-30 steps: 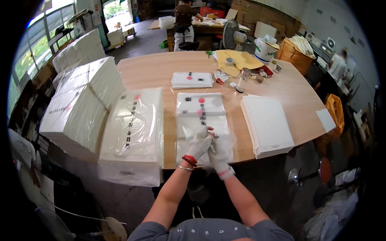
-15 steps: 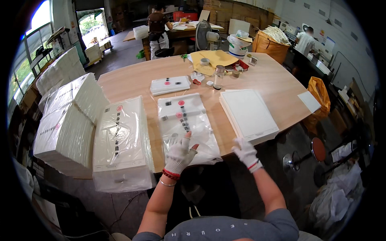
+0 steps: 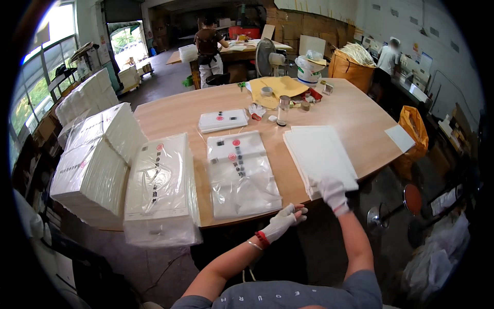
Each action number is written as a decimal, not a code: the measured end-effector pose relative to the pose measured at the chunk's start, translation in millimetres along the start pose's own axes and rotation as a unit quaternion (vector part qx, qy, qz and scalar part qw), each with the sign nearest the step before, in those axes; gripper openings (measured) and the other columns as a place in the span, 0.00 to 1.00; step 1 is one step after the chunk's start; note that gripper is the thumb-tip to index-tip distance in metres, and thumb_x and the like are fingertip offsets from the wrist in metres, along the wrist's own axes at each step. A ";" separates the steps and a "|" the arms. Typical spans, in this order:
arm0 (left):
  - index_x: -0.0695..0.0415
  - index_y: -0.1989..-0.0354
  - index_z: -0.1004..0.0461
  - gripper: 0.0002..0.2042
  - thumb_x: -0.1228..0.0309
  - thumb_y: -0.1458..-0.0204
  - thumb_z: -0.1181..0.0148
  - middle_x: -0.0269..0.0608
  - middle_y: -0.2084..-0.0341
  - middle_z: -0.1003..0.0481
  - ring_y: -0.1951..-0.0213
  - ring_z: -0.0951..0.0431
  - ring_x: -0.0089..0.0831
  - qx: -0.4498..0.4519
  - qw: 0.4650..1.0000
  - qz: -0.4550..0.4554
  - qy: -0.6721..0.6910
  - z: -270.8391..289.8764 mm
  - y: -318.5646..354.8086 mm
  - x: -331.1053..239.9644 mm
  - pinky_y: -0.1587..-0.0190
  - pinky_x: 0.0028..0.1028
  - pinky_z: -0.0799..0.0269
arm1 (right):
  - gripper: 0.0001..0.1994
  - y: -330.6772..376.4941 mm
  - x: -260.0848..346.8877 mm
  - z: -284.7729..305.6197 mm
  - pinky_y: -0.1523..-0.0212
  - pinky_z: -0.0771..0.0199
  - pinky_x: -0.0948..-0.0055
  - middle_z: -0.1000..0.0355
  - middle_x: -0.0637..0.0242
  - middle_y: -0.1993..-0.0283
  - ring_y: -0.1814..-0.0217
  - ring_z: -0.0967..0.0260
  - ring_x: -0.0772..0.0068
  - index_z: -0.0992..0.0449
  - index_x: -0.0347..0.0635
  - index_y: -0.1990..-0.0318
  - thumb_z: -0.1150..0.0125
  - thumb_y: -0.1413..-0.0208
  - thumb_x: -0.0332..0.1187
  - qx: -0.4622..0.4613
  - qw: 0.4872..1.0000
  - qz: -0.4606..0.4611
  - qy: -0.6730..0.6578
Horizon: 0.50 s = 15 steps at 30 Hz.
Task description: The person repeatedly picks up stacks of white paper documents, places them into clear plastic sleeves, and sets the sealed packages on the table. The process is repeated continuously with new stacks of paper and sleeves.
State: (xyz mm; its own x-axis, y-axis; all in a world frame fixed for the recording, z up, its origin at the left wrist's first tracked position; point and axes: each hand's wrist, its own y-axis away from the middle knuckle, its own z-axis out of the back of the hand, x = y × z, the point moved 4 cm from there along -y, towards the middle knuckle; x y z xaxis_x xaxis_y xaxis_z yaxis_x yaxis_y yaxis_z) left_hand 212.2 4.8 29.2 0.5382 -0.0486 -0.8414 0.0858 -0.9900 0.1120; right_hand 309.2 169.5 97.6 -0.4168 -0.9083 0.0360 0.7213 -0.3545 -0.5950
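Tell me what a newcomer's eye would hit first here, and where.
Likely the bulky white stacks wrapped in clear plastic at the table's left end. Next, the white-gloved right hand, blurred, at the near end of the white paper stack right of centre, and the gloved left hand by the table's front edge. For colour, the yellow sheet at the far side stands out.

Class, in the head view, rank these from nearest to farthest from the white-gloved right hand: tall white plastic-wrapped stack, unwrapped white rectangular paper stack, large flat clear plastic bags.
1. Unwrapped white paper stack: right at the right hand.
2. Large clear plastic bags: left of it, mid-table.
3. Tall white plastic-wrapped stack: far left.
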 end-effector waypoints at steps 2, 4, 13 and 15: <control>0.59 0.48 0.38 0.18 0.61 0.41 0.54 0.43 0.51 0.32 0.53 0.29 0.32 -0.011 0.975 0.085 0.205 15.0 -6.7 17.8 0.49 0.31 0.33 | 0.09 9.5 68.8 27.5 0.79 0.36 0.61 0.34 0.61 0.81 0.78 0.35 0.57 0.29 0.45 0.77 0.44 0.51 0.38 0.053 0.989 0.141 0.006; 0.57 0.49 0.36 0.17 0.61 0.43 0.51 0.44 0.51 0.32 0.51 0.30 0.34 -0.177 0.920 0.226 0.268 40.6 -19.3 52.7 0.48 0.35 0.34 | 0.09 30.5 109.8 48.5 0.73 0.31 0.66 0.31 0.62 0.76 0.75 0.32 0.62 0.27 0.45 0.69 0.48 0.47 0.39 0.150 0.957 0.185 -0.166; 0.67 0.42 0.47 0.32 0.68 0.57 0.47 0.62 0.48 0.39 0.48 0.35 0.49 -0.126 0.878 0.089 -0.453 21.1 59.1 -18.4 0.47 0.36 0.38 | 0.16 140.4 26.4 -40.2 0.52 0.31 0.68 0.32 0.60 0.52 0.51 0.33 0.67 0.33 0.37 0.51 0.52 0.40 0.38 0.048 0.435 -0.500 -0.748; 0.69 0.43 0.48 0.36 0.64 0.60 0.44 0.66 0.44 0.47 0.46 0.42 0.57 -0.144 0.805 -0.026 -0.575 -5.4 61.2 -5.2 0.46 0.43 0.42 | 0.21 133.1 81.2 -43.2 0.47 0.35 0.66 0.36 0.60 0.47 0.46 0.38 0.68 0.38 0.36 0.45 0.50 0.41 0.40 -0.013 0.513 -0.439 -0.737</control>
State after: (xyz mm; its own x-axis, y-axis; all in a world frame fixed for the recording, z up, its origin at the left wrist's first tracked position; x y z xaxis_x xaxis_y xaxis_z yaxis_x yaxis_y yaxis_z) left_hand 219.2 -54.8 43.4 -0.5903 -0.2629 -0.7631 0.3631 -0.9309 0.0399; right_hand 347.5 58.2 -13.3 0.3106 0.4122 0.8565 0.5977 -0.7853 0.1612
